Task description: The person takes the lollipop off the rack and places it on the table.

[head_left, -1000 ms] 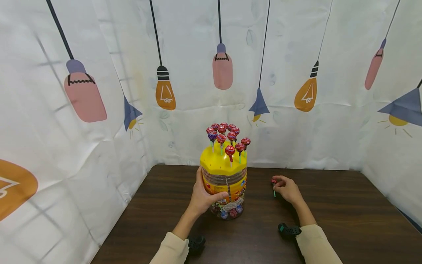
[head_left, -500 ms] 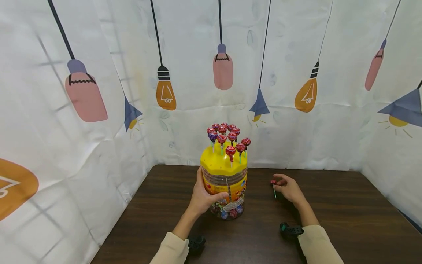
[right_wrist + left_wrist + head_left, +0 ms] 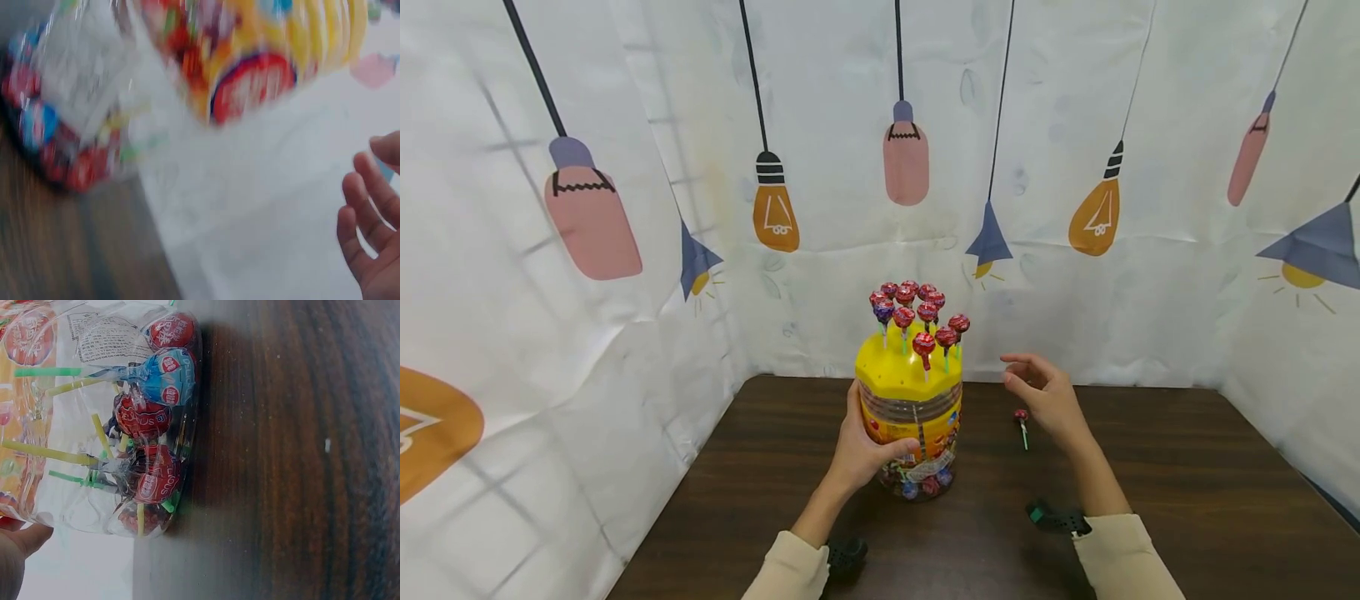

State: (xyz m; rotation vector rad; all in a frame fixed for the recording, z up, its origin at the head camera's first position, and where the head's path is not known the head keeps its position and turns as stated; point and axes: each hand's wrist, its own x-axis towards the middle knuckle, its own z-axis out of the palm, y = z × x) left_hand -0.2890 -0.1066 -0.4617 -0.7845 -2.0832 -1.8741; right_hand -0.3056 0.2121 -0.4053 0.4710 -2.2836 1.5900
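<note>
A clear plastic candy jar (image 3: 917, 433) with a yellow lid (image 3: 895, 371) stands upright on the table. Several lollipops (image 3: 904, 318), mostly red and one purple, stick up from the lid. My left hand (image 3: 867, 450) grips the jar's left side, thumb across the front. Through the jar's wall, the left wrist view shows wrapped lollipops (image 3: 165, 378) with green and yellow sticks lying inside. One red lollipop (image 3: 1022, 416) with a pale green stick lies on the table right of the jar. Above and right of it, my right hand (image 3: 1051, 400) holds nothing, its fingers apart from the lollipop.
The dark wood-grain table (image 3: 775, 467) reaches back to a white curtain (image 3: 835, 317) printed with hanging lamps. Black straps (image 3: 1060, 521) with small devices sit at both wrists, below light sleeves (image 3: 1123, 558).
My right hand has let go of the red lollipop and lifted up and slightly left of it. The lollipop now lies on the table. My left hand and the jar have stayed put.
</note>
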